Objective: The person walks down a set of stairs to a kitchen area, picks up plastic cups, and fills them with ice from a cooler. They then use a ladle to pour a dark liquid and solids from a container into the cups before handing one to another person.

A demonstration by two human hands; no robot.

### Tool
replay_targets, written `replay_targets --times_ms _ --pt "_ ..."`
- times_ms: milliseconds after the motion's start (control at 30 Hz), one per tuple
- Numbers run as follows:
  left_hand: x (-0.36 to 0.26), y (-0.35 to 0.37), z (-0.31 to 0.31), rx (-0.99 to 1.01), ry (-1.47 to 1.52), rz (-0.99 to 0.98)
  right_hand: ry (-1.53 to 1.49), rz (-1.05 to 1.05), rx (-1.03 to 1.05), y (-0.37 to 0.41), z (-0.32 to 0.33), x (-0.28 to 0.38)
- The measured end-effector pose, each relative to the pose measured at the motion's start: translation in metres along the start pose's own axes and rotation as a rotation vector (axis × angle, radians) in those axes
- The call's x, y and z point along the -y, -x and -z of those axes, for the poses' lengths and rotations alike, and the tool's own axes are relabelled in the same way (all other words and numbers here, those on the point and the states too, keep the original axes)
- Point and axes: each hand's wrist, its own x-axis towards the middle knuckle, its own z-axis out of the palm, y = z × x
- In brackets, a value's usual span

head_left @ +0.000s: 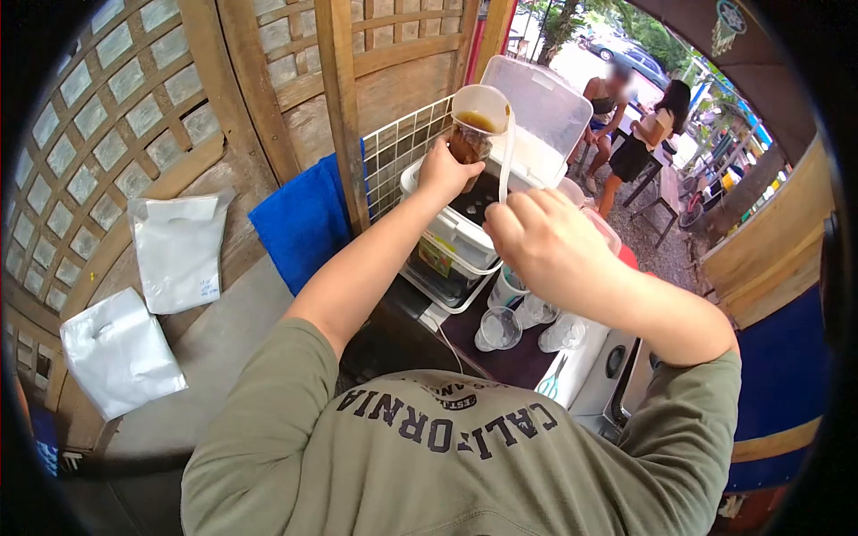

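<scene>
Our L hand [444, 170] has fingers wrapped round a clear cup [478, 121] of brown drink, held above the open plastic bin [456, 228], far centre. R hand [545, 241] just right, fingers curled on a white scoop handle [509, 161].

The dark counter [399, 335] runs along the wooden wall. On it stands a white plastic box [458, 230], its clear lid [543, 105] tipped up and back. Just beside the box, on a darker mat [511, 364], clear plastic cups [498, 328] sit upside down, close together. Teal-handled scissors [552, 381] lie near the mat's edge. Off to the left, a grey ledge [219, 344] carries two white plastic bags [118, 355], one propped against the lattice.
</scene>
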Motion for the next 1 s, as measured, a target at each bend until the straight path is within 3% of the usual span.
replay_targets --times_ms 167,267,300,333,367,467,667,733,867,1000 --pt "-0.01 0.005 0.017 0.04 0.008 -0.007 -0.147 -0.026 -0.16 0.005 -0.002 -0.016" --pt "-0.011 0.009 0.024 0.049 -0.025 -0.023 -0.495 -0.366 -0.263 -0.003 0.032 -0.052" --pt "-0.007 0.009 0.025 0.045 -0.012 -0.043 -0.466 -0.491 -0.299 -0.005 0.04 -0.069" --pt "-0.005 0.011 0.026 0.042 0.0 -0.062 -0.698 -0.687 -0.335 -0.007 0.048 -0.088" --pt "-0.005 0.013 0.027 0.042 0.014 -0.066 -0.771 -0.613 -0.394 -0.007 0.056 -0.111" --pt "-0.011 0.014 0.034 0.041 0.044 -0.065 -0.952 -0.693 -0.505 0.001 0.073 -0.164" --pt "0.002 0.006 0.038 -0.007 0.145 -0.074 -0.984 -0.669 -0.244 -0.002 0.046 -0.191" --pt "-0.008 0.01 0.046 -0.049 0.134 -0.063 -0.941 -0.721 -0.114 -0.014 0.015 -0.164" --pt "0.0 0.002 0.048 -0.049 0.11 -0.101 -0.773 -0.544 0.14 -0.028 -0.069 -0.133" --pt "0.002 0.002 0.048 -0.06 0.103 -0.109 -0.556 -0.503 0.318 -0.033 -0.131 -0.108"
